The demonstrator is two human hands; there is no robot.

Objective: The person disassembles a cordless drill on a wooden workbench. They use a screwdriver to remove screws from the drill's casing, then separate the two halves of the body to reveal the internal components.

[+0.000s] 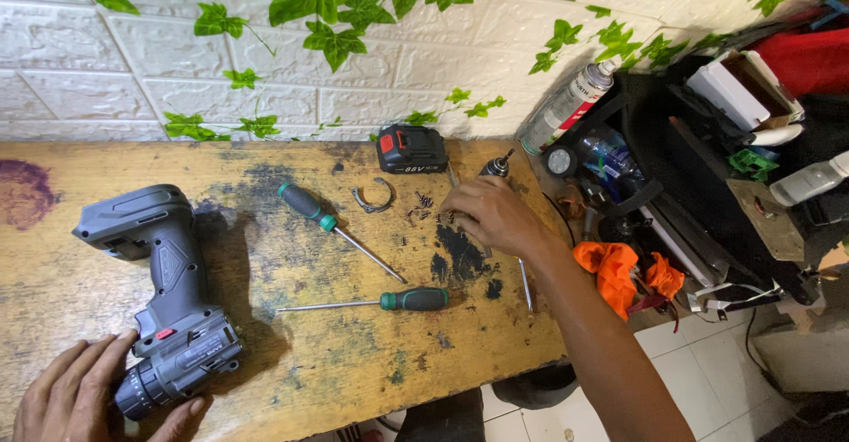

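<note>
A grey cordless drill body [168, 296] lies on the worn wooden bench [80, 256] at the left. My left hand [75, 398] rests against its chuck end, fingers spread around the nose. My right hand [491, 212] reaches across to the far right of the bench, fingertips down among several small dark screws [423, 201]; whether it pinches one I cannot tell. Two green-handled screwdrivers [311, 206] [416, 300] lie in the middle. A black battery pack [411, 148] with a red button sits by the wall.
A curved metal clip [374, 200] lies near the screws. A drill chuck piece [495, 168] stands beside the battery. Right of the bench are a spray can [570, 102], orange cloth [619, 270], a black tool bag [699, 186] and white tiled floor [707, 380].
</note>
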